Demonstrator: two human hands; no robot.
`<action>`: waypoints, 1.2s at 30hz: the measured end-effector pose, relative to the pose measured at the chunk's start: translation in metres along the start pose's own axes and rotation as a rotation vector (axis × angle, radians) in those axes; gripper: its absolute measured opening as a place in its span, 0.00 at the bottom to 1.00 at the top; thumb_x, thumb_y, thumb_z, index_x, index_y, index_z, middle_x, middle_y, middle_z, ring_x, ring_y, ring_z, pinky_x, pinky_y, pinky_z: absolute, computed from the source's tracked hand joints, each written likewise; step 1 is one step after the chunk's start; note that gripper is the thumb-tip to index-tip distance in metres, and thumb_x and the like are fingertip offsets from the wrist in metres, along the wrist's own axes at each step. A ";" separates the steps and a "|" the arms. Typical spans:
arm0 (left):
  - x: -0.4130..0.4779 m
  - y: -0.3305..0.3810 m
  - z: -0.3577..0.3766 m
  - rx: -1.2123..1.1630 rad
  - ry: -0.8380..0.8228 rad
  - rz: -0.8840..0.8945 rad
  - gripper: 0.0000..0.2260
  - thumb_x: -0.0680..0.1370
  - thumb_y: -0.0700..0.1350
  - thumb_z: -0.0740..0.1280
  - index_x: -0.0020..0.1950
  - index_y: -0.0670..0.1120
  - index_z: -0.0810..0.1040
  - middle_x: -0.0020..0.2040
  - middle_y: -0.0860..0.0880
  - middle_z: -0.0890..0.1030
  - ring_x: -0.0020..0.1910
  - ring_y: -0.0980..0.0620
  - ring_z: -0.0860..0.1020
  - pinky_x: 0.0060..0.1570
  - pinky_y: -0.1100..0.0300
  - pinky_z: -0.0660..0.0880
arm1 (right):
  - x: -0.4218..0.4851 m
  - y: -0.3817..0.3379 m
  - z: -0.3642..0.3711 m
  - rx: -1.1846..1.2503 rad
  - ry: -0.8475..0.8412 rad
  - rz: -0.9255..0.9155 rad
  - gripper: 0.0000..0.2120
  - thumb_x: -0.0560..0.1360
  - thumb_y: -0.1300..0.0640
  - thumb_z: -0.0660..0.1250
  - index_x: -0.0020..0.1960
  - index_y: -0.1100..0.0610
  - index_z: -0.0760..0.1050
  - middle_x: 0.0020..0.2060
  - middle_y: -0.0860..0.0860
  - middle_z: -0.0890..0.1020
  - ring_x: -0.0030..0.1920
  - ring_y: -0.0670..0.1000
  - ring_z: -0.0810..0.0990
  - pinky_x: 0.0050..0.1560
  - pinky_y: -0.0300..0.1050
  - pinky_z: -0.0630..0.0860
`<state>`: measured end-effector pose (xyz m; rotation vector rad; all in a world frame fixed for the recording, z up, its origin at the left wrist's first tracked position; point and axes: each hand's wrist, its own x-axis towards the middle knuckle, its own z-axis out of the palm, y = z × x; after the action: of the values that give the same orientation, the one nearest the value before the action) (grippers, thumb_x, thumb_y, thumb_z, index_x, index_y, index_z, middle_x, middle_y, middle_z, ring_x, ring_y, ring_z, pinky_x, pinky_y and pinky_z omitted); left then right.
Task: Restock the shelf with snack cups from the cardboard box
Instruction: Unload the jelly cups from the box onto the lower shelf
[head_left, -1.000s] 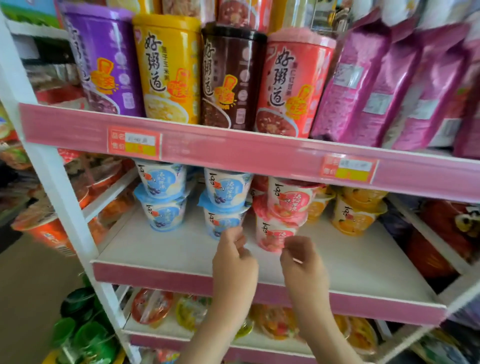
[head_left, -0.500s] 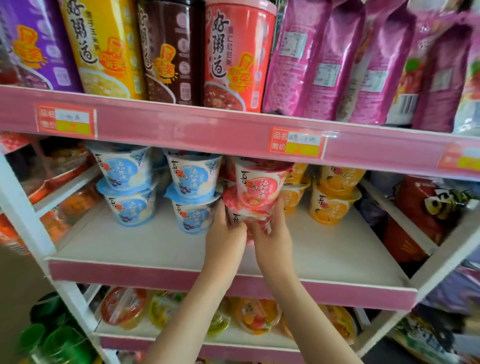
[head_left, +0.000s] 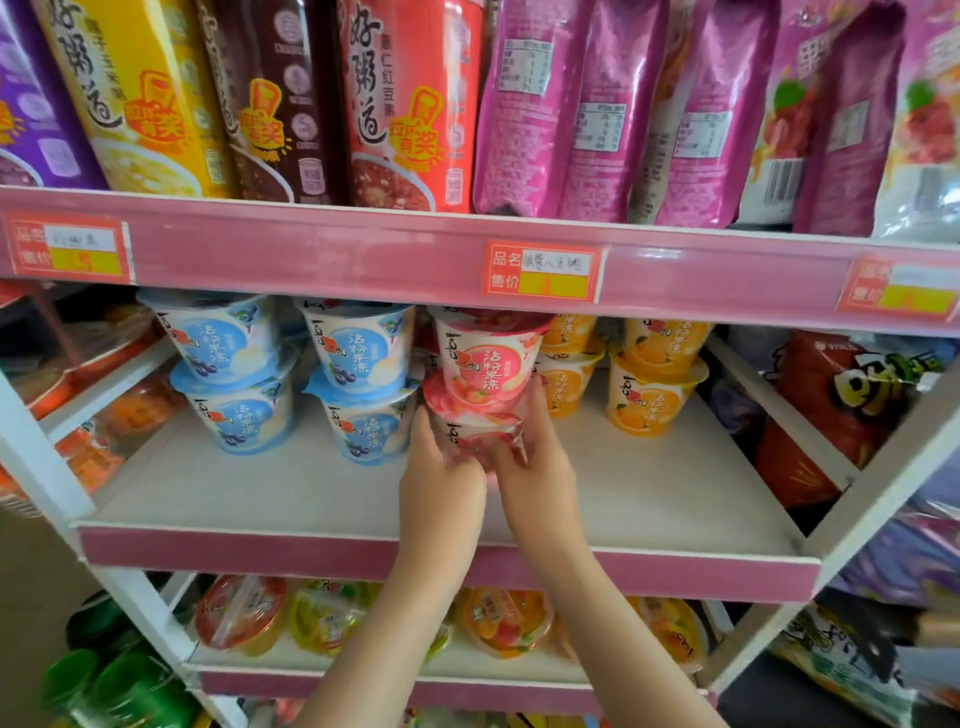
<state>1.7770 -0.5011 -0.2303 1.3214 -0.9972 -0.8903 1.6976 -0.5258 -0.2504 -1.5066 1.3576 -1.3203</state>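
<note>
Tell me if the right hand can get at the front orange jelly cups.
Probably yes, once it lets go: the right hand holds the lower pink jelly cup, and the orange jelly cups stand just to its right, with bare shelf in front.

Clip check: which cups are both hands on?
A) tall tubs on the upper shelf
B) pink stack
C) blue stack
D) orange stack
B: the left hand and right hand grip the lower pink cup, which sits between the blue cups and the orange cups.
</note>
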 end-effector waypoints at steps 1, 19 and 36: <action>-0.007 0.003 0.004 -0.006 0.053 0.022 0.31 0.72 0.32 0.60 0.72 0.56 0.64 0.61 0.60 0.74 0.49 0.70 0.76 0.50 0.71 0.75 | -0.001 0.000 -0.009 -0.020 -0.032 0.004 0.35 0.77 0.60 0.63 0.75 0.39 0.51 0.59 0.45 0.78 0.56 0.47 0.78 0.55 0.46 0.77; 0.027 0.016 0.161 -0.009 -0.317 -0.114 0.23 0.81 0.38 0.55 0.75 0.51 0.60 0.73 0.52 0.64 0.71 0.48 0.63 0.69 0.54 0.59 | 0.073 0.042 -0.149 0.027 0.198 0.396 0.32 0.73 0.60 0.68 0.74 0.50 0.60 0.65 0.46 0.71 0.66 0.54 0.70 0.66 0.51 0.68; 0.023 0.007 0.176 -0.047 -0.349 -0.093 0.20 0.81 0.39 0.55 0.73 0.52 0.66 0.65 0.56 0.72 0.57 0.58 0.69 0.54 0.63 0.64 | 0.073 0.039 -0.156 0.131 0.218 0.345 0.33 0.73 0.65 0.62 0.75 0.49 0.60 0.68 0.52 0.72 0.67 0.55 0.70 0.64 0.48 0.68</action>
<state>1.6189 -0.5821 -0.2242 1.2030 -1.1807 -1.2375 1.5320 -0.5849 -0.2354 -1.0087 1.5530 -1.3467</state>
